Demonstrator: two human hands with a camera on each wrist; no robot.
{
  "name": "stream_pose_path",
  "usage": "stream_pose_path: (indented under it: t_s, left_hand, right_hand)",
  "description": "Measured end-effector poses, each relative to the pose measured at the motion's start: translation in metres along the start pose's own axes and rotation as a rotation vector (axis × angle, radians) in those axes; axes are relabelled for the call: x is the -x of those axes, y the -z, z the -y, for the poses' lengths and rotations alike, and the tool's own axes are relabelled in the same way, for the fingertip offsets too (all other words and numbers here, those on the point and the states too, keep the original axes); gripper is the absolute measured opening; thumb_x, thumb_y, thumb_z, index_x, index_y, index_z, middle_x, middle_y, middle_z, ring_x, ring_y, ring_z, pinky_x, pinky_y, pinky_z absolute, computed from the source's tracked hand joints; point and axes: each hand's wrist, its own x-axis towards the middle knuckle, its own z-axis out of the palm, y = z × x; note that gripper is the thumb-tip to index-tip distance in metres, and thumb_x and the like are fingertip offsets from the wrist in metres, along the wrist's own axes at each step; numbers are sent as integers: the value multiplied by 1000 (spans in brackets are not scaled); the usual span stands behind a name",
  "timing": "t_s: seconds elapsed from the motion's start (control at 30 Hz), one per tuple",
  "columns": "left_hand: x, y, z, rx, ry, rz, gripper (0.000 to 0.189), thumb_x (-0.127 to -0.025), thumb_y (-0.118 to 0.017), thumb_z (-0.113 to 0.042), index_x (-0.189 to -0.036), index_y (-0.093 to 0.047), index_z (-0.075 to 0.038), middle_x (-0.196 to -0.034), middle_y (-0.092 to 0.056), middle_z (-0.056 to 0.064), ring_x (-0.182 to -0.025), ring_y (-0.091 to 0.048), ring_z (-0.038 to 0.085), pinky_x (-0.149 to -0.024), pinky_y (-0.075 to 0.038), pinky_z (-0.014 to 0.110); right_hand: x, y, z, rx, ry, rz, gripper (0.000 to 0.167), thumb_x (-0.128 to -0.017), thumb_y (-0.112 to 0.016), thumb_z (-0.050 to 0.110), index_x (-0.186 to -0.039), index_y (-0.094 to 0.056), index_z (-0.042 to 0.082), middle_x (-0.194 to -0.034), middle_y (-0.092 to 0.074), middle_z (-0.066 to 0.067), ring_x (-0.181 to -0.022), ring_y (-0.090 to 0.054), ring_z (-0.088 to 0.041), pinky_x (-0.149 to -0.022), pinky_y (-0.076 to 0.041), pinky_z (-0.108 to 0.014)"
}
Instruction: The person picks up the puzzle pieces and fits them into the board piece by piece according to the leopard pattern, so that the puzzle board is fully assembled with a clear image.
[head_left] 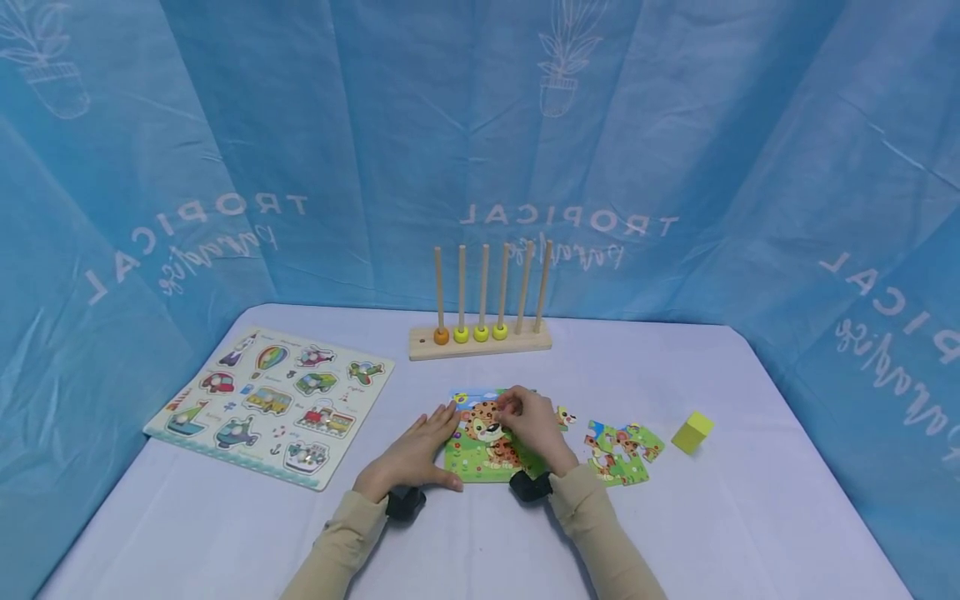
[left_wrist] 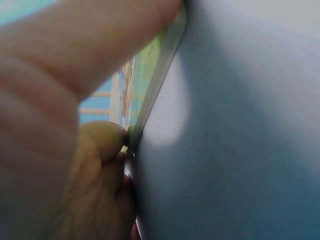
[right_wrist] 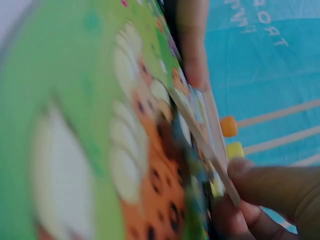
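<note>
A jigsaw puzzle board (head_left: 487,476) with a spotted cartoon animal on green lies in front of me. My left hand (head_left: 412,455) rests along its left edge, fingers straight and thumb spread; in the left wrist view the thumb touches the board's edge (left_wrist: 159,82). Over the upper right of the picture is my right hand (head_left: 535,423). Its thumb and fingers pinch a thin puzzle piece (right_wrist: 204,145), tilted on its edge against the board in the right wrist view. Loose puzzle pieces (head_left: 621,457) lie to the right, some overlapping. The right hand hides part of the board.
Behind the board stands a wooden rack (head_left: 480,348) with upright pegs, an orange bead and several yellow ones. A vehicle peg puzzle (head_left: 281,400) lies at the left. A yellow-green block (head_left: 693,432) sits at the right. Blue curtain (head_left: 405,150) surrounds the white table.
</note>
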Motion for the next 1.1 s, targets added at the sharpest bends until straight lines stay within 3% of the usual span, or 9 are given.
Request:
stream_pose_path:
  t_s: [0.27, 0.7, 0.83, 0.97, 1.1]
  left_hand:
    - [-1, 0, -2, -8, 20, 5, 111, -73, -81, -45, -153, -20, 0, -162, -12, 19, -151, -10, 35, -124, -10, 52]
    - [-1, 0, 2, -15, 25, 14, 111, -73, -81, -46, -153, -19, 0, -163, -11, 18, -151, -10, 35, -124, -10, 52]
    - [-1, 0, 1, -18, 24, 13, 111, -73, -80, -47, -154, -19, -1, -163, -11, 18, -151, -10, 34, -124, -10, 52]
    - [-1, -1, 2, -12, 17, 8, 111, -72, -81, -46, -153, -20, -1, -163, -12, 18, -151, -11, 35, -124, -10, 53]
    - [0, -1, 1, -14, 15, 2, 111, -71, -82, -45, -153, -21, 0, -162, -12, 18, -151, -11, 35, -124, -10, 52]
  right_hand:
    - [0, -5, 3, 176, 68, -57, 8, -87, -72, 15, -94, -70, 11, -71, -60, 3, -58, -47, -8, -52, -37, -19]
    - [-2, -10, -3, 194, 56, -63, 8, -88, -72, 19, -94, -71, 14, -74, -59, 4, -58, -46, -7, -52, -37, -20]
    - [-2, -5, -6, 111, 55, -27, 10, -90, -70, 20, -97, -70, 14, -76, -61, 3, -60, -50, -7, -52, -40, -21]
    - [-3, 8, -14, -83, 10, 4, 14, -92, -66, 17, -105, -69, 11, -83, -64, -3, -66, -54, -11, -55, -43, -26]
    - [-5, 23, -27, -181, -24, -32, 18, -93, -64, 15, -109, -69, 8, -88, -65, -7, -69, -54, -13, -56, -44, -26]
